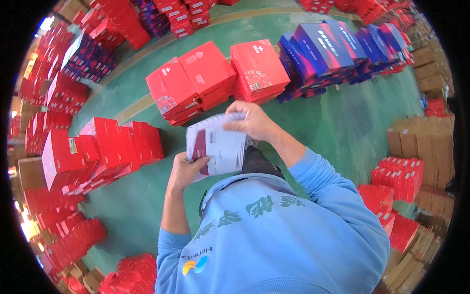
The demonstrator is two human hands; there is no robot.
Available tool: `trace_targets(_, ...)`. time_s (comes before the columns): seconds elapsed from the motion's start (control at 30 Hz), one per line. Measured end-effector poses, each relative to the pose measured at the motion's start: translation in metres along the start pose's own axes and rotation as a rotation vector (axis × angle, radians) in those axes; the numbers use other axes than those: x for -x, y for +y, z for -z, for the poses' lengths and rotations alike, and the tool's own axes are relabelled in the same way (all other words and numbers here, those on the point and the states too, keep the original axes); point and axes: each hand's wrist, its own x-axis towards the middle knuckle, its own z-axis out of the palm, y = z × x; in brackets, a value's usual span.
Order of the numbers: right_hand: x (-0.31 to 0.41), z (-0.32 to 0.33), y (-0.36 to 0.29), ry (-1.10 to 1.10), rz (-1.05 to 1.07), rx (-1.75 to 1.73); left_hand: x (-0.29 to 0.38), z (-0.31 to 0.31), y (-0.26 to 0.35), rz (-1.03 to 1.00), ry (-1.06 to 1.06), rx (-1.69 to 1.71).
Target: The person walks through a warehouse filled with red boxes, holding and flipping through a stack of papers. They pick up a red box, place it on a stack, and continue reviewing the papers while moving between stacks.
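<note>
In front of my body I hold a white printed booklet or sheaf of papers (pixel 224 150) with a dark red panel. My left hand (pixel 189 169) grips its left edge, the thumb lying on top. At the upper right corner, my right hand (pixel 251 123) pinches the edge between thumb and fingers. The far edge looks curved and layered. Just beyond the papers stand stacks of red cartons (pixel 209 71) with printed tops. Another red carton stack (pixel 260 70) is beside them.
Blue and pink cartons (pixel 323 49) continue the row to the right. More red boxes (pixel 121 147) are stacked at left. Brown cardboard boxes (pixel 422 147) and small red boxes (pixel 398 178) line the right side. Under everything is a green floor (pixel 349 121) with a yellow line (pixel 136 110).
</note>
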Motion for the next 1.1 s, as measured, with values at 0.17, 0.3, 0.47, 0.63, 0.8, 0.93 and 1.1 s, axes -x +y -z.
trace_targets(0.17,-0.060,0.050,0.045,-0.192,-0.399,-0.703,-0.066,-0.021,0.041,-0.044,0.218,0.198)
trace_targets(0.3,-0.078,0.065,0.082,-0.221,-0.509,-0.618,-0.126,-0.035,0.041,0.020,0.248,0.373)
trace_targets(0.47,-0.123,0.098,0.104,-0.053,-0.649,-0.733,-0.203,-0.040,0.048,0.094,0.198,0.466)
trace_targets(0.63,-0.171,0.124,0.126,0.064,-0.624,-0.625,-0.288,-0.032,0.063,0.196,0.169,0.534)
trace_targets(0.8,-0.205,0.142,0.140,0.282,-0.654,-0.649,-0.365,-0.014,0.073,0.214,0.049,0.680)
trace_targets(0.93,-0.228,0.147,0.156,0.364,-0.623,-0.608,-0.398,0.006,0.097,0.297,-0.070,0.613)
trace_targets(1.1,-0.253,0.166,0.143,0.277,-0.693,-0.491,-0.429,0.019,0.129,0.302,0.026,0.745)
